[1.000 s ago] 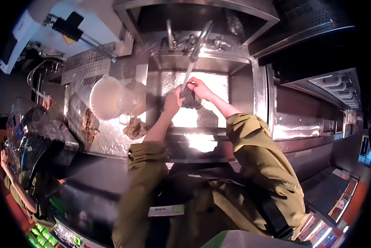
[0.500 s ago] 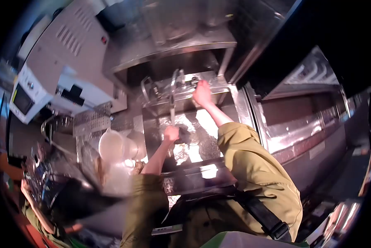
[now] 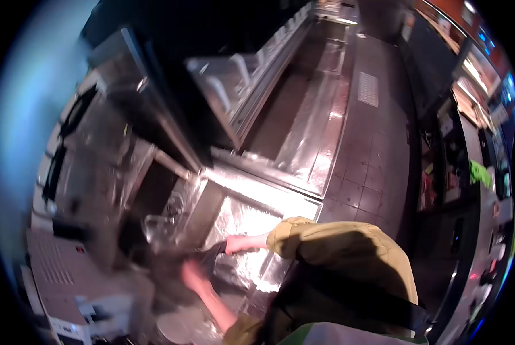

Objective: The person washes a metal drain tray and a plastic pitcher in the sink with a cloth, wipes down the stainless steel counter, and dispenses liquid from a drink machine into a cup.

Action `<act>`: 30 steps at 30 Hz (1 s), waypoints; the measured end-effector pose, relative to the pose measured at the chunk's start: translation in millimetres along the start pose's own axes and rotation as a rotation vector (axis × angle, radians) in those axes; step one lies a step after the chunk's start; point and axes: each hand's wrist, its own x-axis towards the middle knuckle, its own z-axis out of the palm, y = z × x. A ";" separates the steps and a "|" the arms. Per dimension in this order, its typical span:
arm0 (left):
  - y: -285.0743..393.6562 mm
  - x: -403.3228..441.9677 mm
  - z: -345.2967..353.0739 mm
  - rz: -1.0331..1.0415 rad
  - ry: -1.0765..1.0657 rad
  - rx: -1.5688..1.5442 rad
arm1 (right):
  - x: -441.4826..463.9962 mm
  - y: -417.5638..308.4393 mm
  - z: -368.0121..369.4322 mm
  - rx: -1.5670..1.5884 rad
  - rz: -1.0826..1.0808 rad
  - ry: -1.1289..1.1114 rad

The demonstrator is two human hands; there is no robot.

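Note:
Over the metal sink, my right hand is closed round one end of a dark, limp item that looks like cloth. My left hand is close by, lower and to the left, beside the same dark item; motion blur hides its fingers. The dark item spans the gap between the two hands, and its left part is smeared. Bright reflections cover the sink bottom under my right hand.
A blurred faucet stands at the sink's back edge. A pale container is at the bottom, beside a white machine at lower left. A long metal counter runs away beside the tiled floor. Shelves line the right side.
The view has swung right, bringing the aisle into sight. My right hand has left the tap area and come down to the dark item. The co-worker at the left is out of view.

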 end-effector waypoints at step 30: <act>-102.9 -69.8 244.1 0.851 -0.502 1.153 | -137.4 -88.6 -206.5 0.082 -0.676 -0.293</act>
